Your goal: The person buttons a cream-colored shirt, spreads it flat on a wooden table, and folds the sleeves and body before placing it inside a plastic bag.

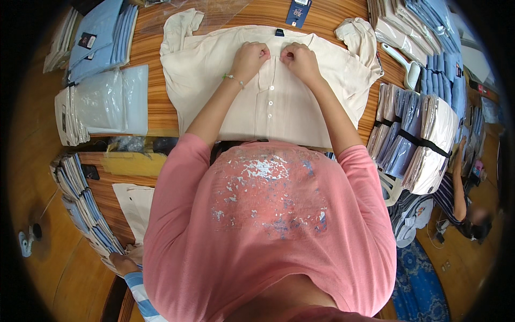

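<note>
A cream button-up shirt (pixel 298 115) lies spread on the wood-grain table in front of me, its collar end away from me and its body hanging toward the near edge. White buttons run down its middle placket. My left hand (pixel 251 60), with a beaded bracelet at the wrist, is closed in a pinch on the fabric left of the placket top. Just across the gap, my right hand (pixel 301 62) pinches the shirt on the other side, fingers curled. Both sleeves are bunched at the far corners. A dark blue hang tag (pixel 298 13) lies beyond the collar.
Folded blue shirts (pixel 102 40) and clear plastic bags (pixel 110 102) sit at the left. To the right are bundled packaged shirts (pixel 410 131) and a white-handled tool (pixel 411 72). A co-worker's hand (pixel 124 264) is at lower left; another person (pixel 461 198) is at far right.
</note>
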The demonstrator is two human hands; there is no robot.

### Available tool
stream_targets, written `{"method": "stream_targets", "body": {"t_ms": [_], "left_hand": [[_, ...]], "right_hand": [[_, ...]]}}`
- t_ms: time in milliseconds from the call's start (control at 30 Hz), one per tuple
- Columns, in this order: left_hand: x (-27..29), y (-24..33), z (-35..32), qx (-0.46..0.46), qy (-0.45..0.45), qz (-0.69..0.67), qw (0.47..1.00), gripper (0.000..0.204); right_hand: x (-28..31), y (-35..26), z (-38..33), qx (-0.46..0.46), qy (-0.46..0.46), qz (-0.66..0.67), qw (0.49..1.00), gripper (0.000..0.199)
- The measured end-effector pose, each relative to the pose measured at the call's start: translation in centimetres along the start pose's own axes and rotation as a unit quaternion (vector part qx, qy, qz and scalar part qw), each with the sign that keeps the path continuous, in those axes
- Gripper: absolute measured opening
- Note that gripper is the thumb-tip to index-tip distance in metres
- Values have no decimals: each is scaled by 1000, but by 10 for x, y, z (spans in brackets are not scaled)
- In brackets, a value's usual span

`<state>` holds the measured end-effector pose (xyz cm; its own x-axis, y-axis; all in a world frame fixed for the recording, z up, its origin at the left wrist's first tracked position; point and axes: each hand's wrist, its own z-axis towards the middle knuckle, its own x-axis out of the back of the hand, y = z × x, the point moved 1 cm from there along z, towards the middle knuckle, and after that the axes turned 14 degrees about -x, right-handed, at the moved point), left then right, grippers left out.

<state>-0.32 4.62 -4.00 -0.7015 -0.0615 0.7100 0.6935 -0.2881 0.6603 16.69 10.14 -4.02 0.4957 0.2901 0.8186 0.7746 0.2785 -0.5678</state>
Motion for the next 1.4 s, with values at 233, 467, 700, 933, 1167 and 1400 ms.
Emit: {"method": "stream_targets", "body": {"t_ms": [233,467,700,933,1167,1400], "left_hand": [[1,2,1,18,-11,-5,1000,10],[-3,-3,3,19,-5,-6,1000,10],[0,2,-1,-5,56,-37,998,11],[-1,25,8,33,15,-72,997,18],[-19,25,24,46,-53,44,997,25],[-11,10,28,118,-17,-156,981,18]], "right_hand": [[5,-5,0,-11,-5,11,1000,10],[1,-4,1,-23,0,-7,1000,10],[32,38,10,-45,135,160,977,18],[116,165,11,-305,289,-170,891,25],[125,190,22,-409,163,-141,887,26],[144,125,-5,-232,333,84,910,20]]}}
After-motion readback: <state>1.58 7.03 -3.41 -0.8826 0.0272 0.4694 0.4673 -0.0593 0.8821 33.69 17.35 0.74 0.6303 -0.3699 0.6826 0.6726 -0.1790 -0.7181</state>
